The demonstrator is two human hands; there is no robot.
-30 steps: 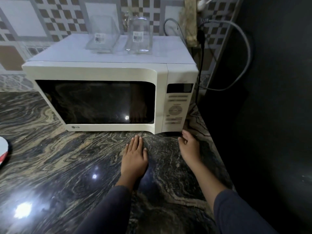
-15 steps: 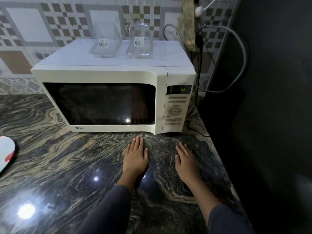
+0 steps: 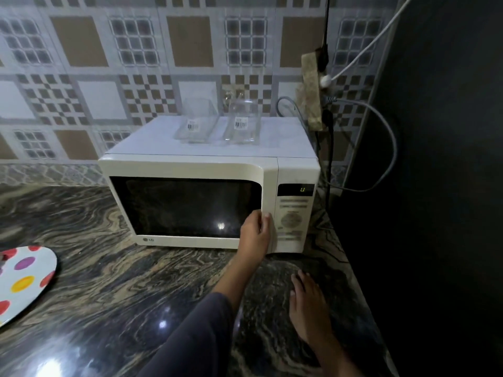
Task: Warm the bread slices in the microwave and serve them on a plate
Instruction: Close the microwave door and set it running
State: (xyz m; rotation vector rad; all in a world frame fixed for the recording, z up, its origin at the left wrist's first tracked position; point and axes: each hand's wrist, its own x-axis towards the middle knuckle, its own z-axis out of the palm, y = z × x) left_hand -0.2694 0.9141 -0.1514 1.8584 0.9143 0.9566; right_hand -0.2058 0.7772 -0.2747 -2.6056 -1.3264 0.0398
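While the right hand [image 3: 309, 303] is lying flat and open on the desk [image 3: 122, 289], likely steadying the person, the left hand [image 3: 254, 232] is curling its fingers [image 3: 265, 219] around the right edge of the closed microwave [image 3: 209, 183] door, probably to pull it open. Bread is showing nowhere; the spotted plate [image 3: 24, 278] is waiting far left.

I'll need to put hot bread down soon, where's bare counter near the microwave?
Bare countertop lies between the polka-dot plate and the left hand, in front of the microwave. The right corner is crowded: right hand, cables.
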